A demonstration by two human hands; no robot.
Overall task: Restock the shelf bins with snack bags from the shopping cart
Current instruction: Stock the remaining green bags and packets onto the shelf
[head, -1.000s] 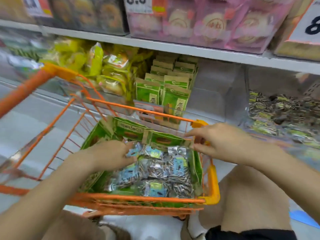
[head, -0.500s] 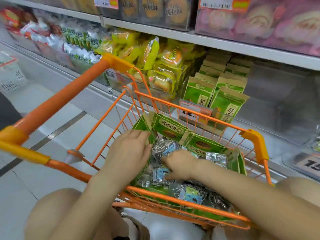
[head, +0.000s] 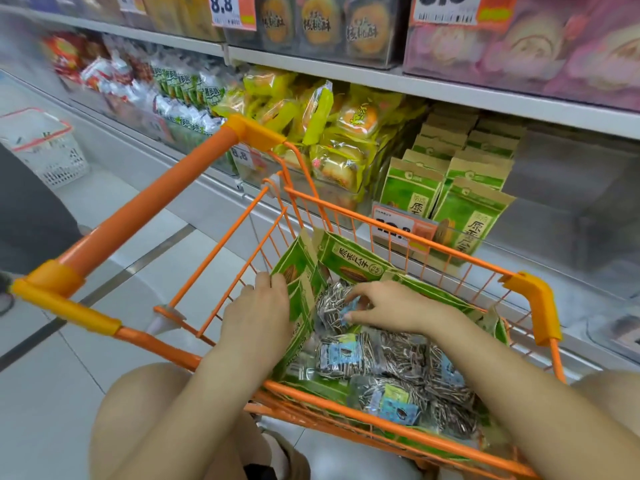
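Observation:
An orange wire shopping cart (head: pixel 398 226) stands against the shelf. Inside it lie several clear bags of striped sunflower seeds (head: pixel 391 358), with green seed bags (head: pixel 349 261) standing along its walls. My left hand (head: pixel 258 311) presses flat against a green bag at the cart's left wall. My right hand (head: pixel 391 304) reaches in from the right and pinches the top clear sunflower seed bag (head: pixel 334 304) by its blue label. The shelf bin behind the cart holds upright green seed bags (head: pixel 460 216).
Yellow pastry packs (head: pixel 332 133) fill the bin left of the green bags. A price tag (head: pixel 393 226) hangs on the bin front. An empty clear bin (head: pixel 571 209) sits at the right. A white basket (head: pixel 45 147) stands on the floor far left. My knees are under the cart.
The view has swung left and down. My right hand left the cart's far rim and moved down onto the clear seed bags. My left hand shifted to the green bag at the left wall.

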